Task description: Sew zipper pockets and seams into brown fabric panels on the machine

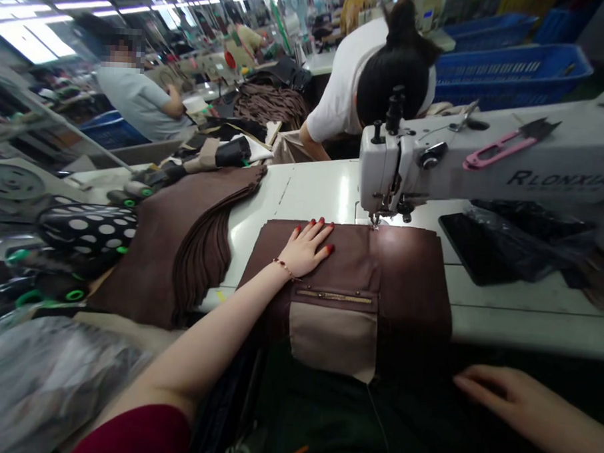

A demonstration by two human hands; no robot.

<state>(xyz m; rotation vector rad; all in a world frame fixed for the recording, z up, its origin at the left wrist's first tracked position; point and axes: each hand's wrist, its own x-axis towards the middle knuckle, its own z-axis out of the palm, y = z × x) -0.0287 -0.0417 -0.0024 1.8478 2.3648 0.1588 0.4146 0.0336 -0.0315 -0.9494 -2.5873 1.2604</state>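
Observation:
Flat on a dark brown leather-like panel (414, 278) lies my left hand (305, 250), its fingers spread. The panel rests on the white sewing machine table, its far edge under the needle area (376, 220) of a sewing machine (445, 156). A brass-toothed zipper (335, 297) runs across the panel near my left wrist. Below the zipper, a beige cloth piece (333, 338) hangs over the table's front edge. My right hand (498, 390) is off the panel's lower right corner, fingers loosely bent and apart, with nothing visible in it.
A stack of brown pieces (182, 228) lies on the left. Pink-handled thread snips (510, 143) rest on the machine arm. A black phone (474, 251) and dark plastic wrapping (536, 237) lie right of the panel. One person bends over opposite, near blue crates (509, 72); another works at far left.

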